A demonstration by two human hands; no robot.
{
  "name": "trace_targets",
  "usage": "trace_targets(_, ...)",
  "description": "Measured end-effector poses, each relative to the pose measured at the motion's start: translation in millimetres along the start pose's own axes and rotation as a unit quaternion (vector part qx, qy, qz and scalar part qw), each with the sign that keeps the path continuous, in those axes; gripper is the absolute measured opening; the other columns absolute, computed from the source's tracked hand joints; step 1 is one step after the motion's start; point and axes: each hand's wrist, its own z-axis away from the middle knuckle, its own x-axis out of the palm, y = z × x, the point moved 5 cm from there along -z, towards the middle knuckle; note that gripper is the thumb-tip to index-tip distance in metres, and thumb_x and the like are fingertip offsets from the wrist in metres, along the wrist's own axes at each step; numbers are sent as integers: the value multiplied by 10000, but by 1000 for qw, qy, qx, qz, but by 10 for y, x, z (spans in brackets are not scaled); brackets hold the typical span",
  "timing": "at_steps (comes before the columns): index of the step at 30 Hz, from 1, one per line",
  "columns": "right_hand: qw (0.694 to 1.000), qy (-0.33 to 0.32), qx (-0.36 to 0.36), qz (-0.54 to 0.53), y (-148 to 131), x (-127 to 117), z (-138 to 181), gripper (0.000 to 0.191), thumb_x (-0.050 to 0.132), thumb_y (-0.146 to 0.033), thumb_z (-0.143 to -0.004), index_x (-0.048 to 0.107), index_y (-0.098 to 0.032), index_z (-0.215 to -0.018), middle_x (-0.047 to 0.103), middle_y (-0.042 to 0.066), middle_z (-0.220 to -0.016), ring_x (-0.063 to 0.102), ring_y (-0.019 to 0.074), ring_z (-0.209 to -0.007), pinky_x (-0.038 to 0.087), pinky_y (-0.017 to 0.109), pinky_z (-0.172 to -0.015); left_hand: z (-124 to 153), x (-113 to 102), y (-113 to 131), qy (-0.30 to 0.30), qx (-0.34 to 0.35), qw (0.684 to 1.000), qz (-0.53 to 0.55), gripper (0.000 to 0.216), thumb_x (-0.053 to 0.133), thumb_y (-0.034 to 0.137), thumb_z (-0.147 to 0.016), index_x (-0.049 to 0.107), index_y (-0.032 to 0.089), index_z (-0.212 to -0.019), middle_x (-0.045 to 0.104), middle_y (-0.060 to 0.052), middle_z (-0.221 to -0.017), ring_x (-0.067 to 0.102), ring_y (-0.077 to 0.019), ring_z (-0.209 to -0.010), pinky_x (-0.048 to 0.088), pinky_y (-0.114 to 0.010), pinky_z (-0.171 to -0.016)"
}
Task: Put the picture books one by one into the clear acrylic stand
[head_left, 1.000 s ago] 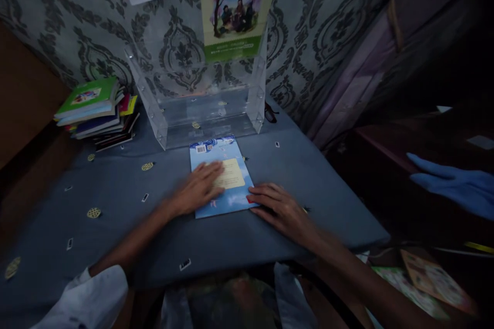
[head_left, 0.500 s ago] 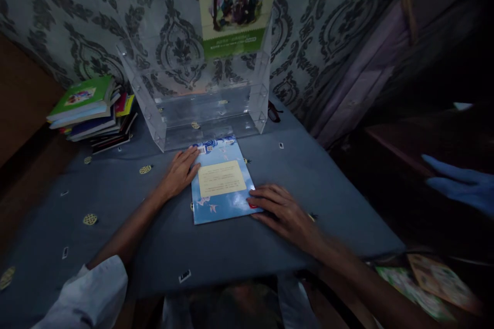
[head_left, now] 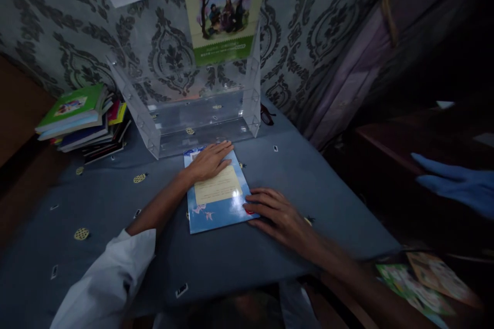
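Observation:
A thin blue book point(head_left: 216, 205) with a cream label lies flat on the grey-blue tablecloth point(head_left: 116, 200). My left hand point(head_left: 210, 160) lies flat on the book's far end, fingers stretched out, close to the clear acrylic rack point(head_left: 200, 113). My right hand point(head_left: 276, 213) rests open on the cloth, its fingertips touching the book's near right corner. Neither hand grips anything.
A stack of books point(head_left: 83, 118) sits at the back left by the patterned wall. A green picture calendar point(head_left: 223, 10) hangs above the rack. Another person's blue-gloved hand point(head_left: 455, 182) reaches in at the right. Picture books point(head_left: 420, 282) lie below the table's right edge.
My left hand went from the book's middle to its left edge, then onto its far end. The right hand stayed at the near right corner.

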Motion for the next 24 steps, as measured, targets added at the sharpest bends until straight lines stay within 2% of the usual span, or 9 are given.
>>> trace_targets(5,1000,1,1,-18,14,5,-1,226,597,-313,-984,698,-233,-1169,718,102,-1169,611,274,-1192,562,492,-968,-64,21,20,23,16,1000,7,537,289,426,-1058,390,182,-1526,356,-98,-1623,281,-211,-1528,247,-453,-1236)
trace_targets(12,1000,-16,15,-6,45,41,15,282,579,-342,-993,662,-248,-1245,699,109,-1215,613,285,-1201,541,505,-984,48,69,168,22,42,999,15,535,293,412,-1060,397,163,-1521,342,-108,-1627,270,-211,-1532,213,-456,-1252)
trace_targets(15,999,-8,32,16,80,53,45,443,581,-374,-989,535,-253,-1412,644,132,-1315,596,293,-1234,518,519,-1024,171,100,361,15,70,997,19,527,299,406,-1063,396,166,-1522,348,-109,-1623,262,-205,-1534,213,-444,-1256)
trace_targets(19,997,11,52,51,104,48,76,721,614,-415,-962,274,-260,-1579,500,164,-1494,506,319,-1359,466,541,-1094,425,163,727,-7,119,993,18,542,294,426,-1072,348,163,-1543,342,-113,-1625,239,-200,-1540,205,-441,-1261)
trace_targets(21,997,10,58,55,110,51,86,790,614,-398,-962,179,-262,-1607,442,166,-1546,458,320,-1408,446,544,-1117,571,199,921,-18,144,989,16,556,293,444,-1073,327,159,-1550,324,-118,-1631,218,-201,-1545,197,-433,-1265)
trace_targets(24,997,0,61,51,137,74,100,806,591,-345,-972,114,-275,-1619,424,159,-1565,430,318,-1434,432,553,-1129,760,241,1156,-21,171,985,18,571,318,459,-1068,317,161,-1554,312,-125,-1634,207,-203,-1548,186,-420,-1272)
